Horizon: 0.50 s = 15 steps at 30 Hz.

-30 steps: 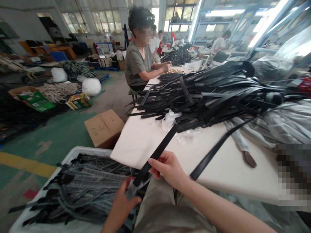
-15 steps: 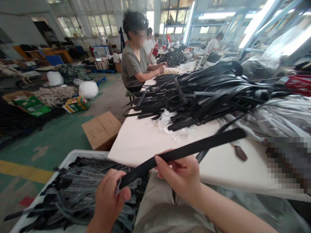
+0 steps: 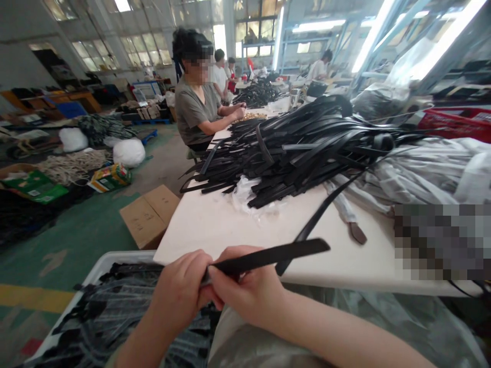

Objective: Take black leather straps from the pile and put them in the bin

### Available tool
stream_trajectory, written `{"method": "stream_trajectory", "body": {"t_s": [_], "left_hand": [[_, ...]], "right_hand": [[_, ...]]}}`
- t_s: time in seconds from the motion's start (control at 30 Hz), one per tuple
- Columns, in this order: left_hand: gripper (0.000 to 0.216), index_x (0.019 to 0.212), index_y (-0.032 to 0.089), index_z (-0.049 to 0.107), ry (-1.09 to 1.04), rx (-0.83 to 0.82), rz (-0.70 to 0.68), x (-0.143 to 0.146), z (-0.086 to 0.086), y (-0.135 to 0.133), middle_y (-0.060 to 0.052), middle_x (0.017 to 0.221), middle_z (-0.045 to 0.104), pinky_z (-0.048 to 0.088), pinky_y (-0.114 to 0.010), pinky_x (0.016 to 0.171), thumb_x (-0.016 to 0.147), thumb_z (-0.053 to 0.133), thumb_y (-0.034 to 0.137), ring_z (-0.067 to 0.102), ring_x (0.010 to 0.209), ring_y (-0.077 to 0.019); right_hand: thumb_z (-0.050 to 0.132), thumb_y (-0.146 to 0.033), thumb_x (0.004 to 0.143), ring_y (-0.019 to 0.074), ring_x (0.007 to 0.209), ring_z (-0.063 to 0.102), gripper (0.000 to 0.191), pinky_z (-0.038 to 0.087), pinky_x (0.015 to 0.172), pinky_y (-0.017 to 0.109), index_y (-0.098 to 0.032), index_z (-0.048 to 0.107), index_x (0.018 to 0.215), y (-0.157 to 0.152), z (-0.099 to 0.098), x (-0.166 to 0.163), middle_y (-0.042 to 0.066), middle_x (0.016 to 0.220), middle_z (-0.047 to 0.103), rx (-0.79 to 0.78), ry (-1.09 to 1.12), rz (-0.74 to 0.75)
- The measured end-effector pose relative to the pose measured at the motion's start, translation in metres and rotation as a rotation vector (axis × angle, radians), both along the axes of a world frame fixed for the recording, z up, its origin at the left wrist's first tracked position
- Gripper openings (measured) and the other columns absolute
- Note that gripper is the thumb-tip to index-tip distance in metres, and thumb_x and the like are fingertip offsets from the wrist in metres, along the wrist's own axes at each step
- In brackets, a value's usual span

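Daylight pours in from the windows [image 3: 115, 48] at the back and the tube lights [image 3: 378, 36] overhead, which glare white. The hall is bright, shadows soft. Wide-angle distortion bends the edges. The near hands [image 3: 215, 294] are slightly blurred; far corners look smeared.

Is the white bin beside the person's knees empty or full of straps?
Full, or nearly. The white bin holds many dark straps piled up close to its rim; how deep the pile goes cannot be told.
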<state>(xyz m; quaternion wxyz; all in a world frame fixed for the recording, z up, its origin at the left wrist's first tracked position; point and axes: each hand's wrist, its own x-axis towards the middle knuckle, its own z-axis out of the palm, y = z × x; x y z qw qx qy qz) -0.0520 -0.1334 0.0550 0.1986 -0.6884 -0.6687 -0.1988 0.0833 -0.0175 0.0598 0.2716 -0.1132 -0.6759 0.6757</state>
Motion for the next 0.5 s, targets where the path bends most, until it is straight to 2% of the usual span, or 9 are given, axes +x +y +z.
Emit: {"method": "stream_trajectory", "body": {"t_s": [0.07,0.13,0.2,0.23,0.37,0.43,0.5], "left_hand": [[0.041,0.079,0.023,0.046,0.001,-0.038,0.035,-0.003,-0.002,0.001,0.002,0.061,0.058,0.045,-0.027,0.051,0.099,0.028,0.054,0.06,0.054,-0.017],[0.041,0.079,0.024,0.047,-0.006,-0.082,0.09,-0.009,-0.003,-0.002,0.002,0.062,0.059,0.044,-0.028,0.051,0.097,0.031,0.057,0.061,0.055,-0.018],[0.042,0.08,0.023,0.047,-0.016,-0.1,0.134,-0.012,-0.003,-0.005,0.002,0.061,0.059,0.043,-0.028,0.05,0.096,0.031,0.059,0.06,0.054,-0.0184],[0.044,0.08,0.023,0.048,-0.017,-0.097,0.145,-0.012,-0.002,-0.006,0.002,0.062,0.059,0.043,-0.028,0.05,0.096,0.03,0.06,0.06,0.053,-0.0184],[0.046,0.076,0.024,0.047,-0.022,-0.08,0.121,-0.009,0.001,-0.006,0.002,0.06,0.058,0.042,-0.027,0.049,0.094,0.03,0.062,0.06,0.053,-0.0172],[0.047,0.074,0.024,0.049,-0.018,-0.082,0.103,-0.021,0.004,-0.019,0.002,0.059,0.059,0.042,-0.028,0.05,0.092,0.034,0.064,0.06,0.053,-0.0174],[0.048,0.074,0.025,0.054,-0.042,-0.06,0.183,-0.048,0.01,-0.047,0.0,0.06,0.06,0.041,-0.03,0.051,0.087,0.042,0.069,0.059,0.055,-0.0196]], "right_hand": [[0.063,-0.026,0.079,0.0076,0.04,0.048,0.011,0.037,0.038,0.017,-0.016,0.067,0.078,0.016,0.002,0.0,-0.004,0.049,0.056,-0.112,-0.025,0.014],[0.062,-0.033,0.082,0.0064,0.037,0.045,0.019,0.032,0.034,0.016,-0.016,0.067,0.087,0.034,0.008,0.003,-0.006,0.051,0.052,-0.191,0.01,-0.158],[0.056,-0.036,0.088,0.0056,0.034,0.042,0.021,0.028,0.033,0.015,-0.017,0.063,0.086,0.046,0.013,0.005,-0.007,0.05,0.048,-0.168,0.06,-0.291],[0.052,-0.034,0.091,0.0058,0.035,0.043,0.019,0.03,0.035,0.016,-0.017,0.061,0.085,0.047,0.014,0.005,-0.007,0.05,0.048,-0.091,0.076,-0.291],[0.044,-0.024,0.095,0.0099,0.054,0.055,0.015,0.043,0.055,0.02,-0.017,0.058,0.093,0.024,0.004,-0.01,-0.002,0.061,0.057,0.299,0.065,0.004],[0.042,-0.023,0.096,0.0114,0.061,0.057,0.018,0.045,0.06,0.022,-0.016,0.057,0.102,0.012,-0.002,-0.02,0.0,0.069,0.06,0.346,0.05,0.171],[0.043,-0.025,0.096,0.0114,0.061,0.057,0.027,0.047,0.06,0.023,-0.015,0.051,0.119,0.012,-0.005,-0.023,0.001,0.074,0.061,0.265,0.068,0.293]]}}
